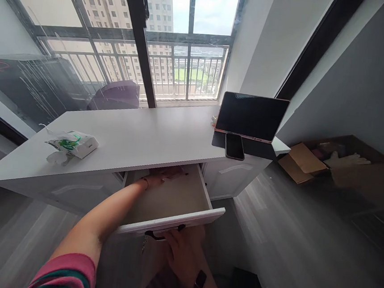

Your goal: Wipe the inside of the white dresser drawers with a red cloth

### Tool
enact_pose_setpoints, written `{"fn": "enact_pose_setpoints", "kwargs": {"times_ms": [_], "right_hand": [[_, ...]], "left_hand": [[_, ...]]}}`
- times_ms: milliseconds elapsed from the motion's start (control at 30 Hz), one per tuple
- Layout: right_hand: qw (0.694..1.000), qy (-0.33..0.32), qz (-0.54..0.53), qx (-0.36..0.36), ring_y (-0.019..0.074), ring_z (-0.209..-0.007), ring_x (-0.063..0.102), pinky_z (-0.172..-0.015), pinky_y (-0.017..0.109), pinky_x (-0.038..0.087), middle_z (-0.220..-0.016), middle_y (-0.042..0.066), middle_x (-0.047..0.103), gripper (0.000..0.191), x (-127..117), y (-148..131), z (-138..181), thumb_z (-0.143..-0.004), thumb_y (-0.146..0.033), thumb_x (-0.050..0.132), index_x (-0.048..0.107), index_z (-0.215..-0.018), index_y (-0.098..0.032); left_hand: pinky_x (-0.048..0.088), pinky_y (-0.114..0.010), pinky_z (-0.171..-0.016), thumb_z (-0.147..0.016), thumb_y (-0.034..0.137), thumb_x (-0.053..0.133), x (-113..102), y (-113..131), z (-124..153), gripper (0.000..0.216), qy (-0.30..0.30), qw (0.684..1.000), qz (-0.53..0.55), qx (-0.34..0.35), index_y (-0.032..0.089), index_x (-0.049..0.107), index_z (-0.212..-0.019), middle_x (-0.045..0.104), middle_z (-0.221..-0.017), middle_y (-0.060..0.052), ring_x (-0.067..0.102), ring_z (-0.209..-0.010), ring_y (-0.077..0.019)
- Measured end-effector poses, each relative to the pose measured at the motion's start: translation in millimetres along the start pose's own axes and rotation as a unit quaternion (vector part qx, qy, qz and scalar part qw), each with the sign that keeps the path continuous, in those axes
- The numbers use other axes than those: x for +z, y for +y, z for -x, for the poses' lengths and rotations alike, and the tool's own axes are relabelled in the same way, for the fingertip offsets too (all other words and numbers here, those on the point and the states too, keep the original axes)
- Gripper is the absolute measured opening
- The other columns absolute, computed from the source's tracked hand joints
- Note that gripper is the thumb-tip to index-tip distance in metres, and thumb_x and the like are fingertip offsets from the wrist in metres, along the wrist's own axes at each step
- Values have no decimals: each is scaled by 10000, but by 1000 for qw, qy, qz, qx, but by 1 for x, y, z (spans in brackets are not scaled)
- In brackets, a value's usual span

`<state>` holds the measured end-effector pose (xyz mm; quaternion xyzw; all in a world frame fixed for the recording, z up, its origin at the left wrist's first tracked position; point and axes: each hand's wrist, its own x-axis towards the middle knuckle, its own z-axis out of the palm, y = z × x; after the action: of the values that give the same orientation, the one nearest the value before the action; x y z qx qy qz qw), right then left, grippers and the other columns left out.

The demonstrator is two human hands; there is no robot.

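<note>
A white drawer (173,200) stands pulled out from the front of the white cabinet. My left hand (155,180) reaches deep into it, under the cabinet top. Near its fingertips lies a pale, see-through item (175,173), perhaps thin plastic, in the shadow at the back. The fingers are too dark and small to show whether they grip it. At the drawer's front, my right hand (179,248) has its fingers curled at the black drawer handle (155,236). A small chain hangs below that handle.
On the cabinet top (146,131) sit a tissue pack (81,143) at left, and a tablet (252,117) on a stand and a phone (234,147) at right. An open cardboard box (360,176) is on the floor to the right. A window (188,38) rises behind.
</note>
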<state>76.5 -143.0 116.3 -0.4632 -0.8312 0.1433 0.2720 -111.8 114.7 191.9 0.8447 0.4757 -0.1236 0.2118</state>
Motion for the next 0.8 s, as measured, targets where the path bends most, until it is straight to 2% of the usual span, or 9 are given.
{"fn": "enact_pose_setpoints", "kwargs": {"times_ms": [100,133,200,267,333,400,500,667,800], "right_hand": [[1000,24,2,-5,208,-1064,597,-837,353,538,-1257,99,570,450,-1,-1,0,-864,-102,420,499,-1295,-204],[1000,29,5,-6,207,-1062,597,-833,351,538,-1256,98,571,439,-3,-1,0,-870,-109,422,504,-1291,-203],[999,36,14,-5,206,-1050,602,-822,349,536,-1247,94,579,416,-7,-3,-2,-874,-121,435,523,-1273,-204],[999,45,25,-2,207,-1030,609,-811,351,534,-1229,92,592,388,-12,-7,-3,-877,-134,447,547,-1244,-205],[998,56,34,-1,208,-1017,613,-809,352,530,-1214,90,604,368,-18,-11,-4,-877,-142,456,564,-1223,-205],[997,67,37,-2,207,-1015,614,-804,346,529,-1211,87,608,360,-24,-16,-5,-873,-139,462,568,-1213,-196],[996,82,36,0,216,-1027,611,-820,347,523,-1219,82,607,357,-32,-22,-6,-867,-130,472,565,-1207,-184],[998,47,46,13,248,-1029,616,-818,392,524,-1272,59,582,411,-38,-24,-4,-853,-149,483,537,-1251,-234],[998,30,48,16,238,-1038,617,-817,393,530,-1266,86,583,403,-34,-21,-4,-867,-144,457,541,-1256,-210]], "left_hand": [[394,-398,-974,-783,228,480,-1,6,36,686,-106,993,43,-14,335,316,-1440,419,-1464,-40,492,-1228,-287],[419,-394,-946,-774,264,504,-1,10,48,705,-142,988,60,-22,337,301,-1446,426,-1459,-49,516,-1203,-294],[398,-415,-975,-734,330,568,-2,19,69,744,-187,979,71,-30,346,322,-1436,359,-1499,-52,453,-1264,-323],[306,-432,-1056,-683,346,627,-3,28,87,726,-213,975,60,-16,340,430,-1381,290,-1532,-38,326,-1350,-333],[254,-410,-1089,-672,309,629,-2,36,100,634,-242,969,50,14,326,539,-1299,343,-1509,-26,314,-1360,-301],[289,-365,-1070,-684,265,596,0,41,109,538,-264,963,45,33,311,609,-1220,453,-1438,-23,410,-1302,-254],[361,-356,-1016,-671,270,594,4,46,117,514,-261,965,31,5,293,629,-1184,493,-1390,-43,495,-1211,-250],[456,-437,-895,-560,330,680,5,41,112,846,-212,973,18,-88,272,437,-1368,277,-1517,-139,489,-1193,-363],[463,-470,-873,-587,313,637,-2,26,91,916,-139,980,27,-137,223,313,-1439,194,-1537,-187,455,-1225,-401]]}}
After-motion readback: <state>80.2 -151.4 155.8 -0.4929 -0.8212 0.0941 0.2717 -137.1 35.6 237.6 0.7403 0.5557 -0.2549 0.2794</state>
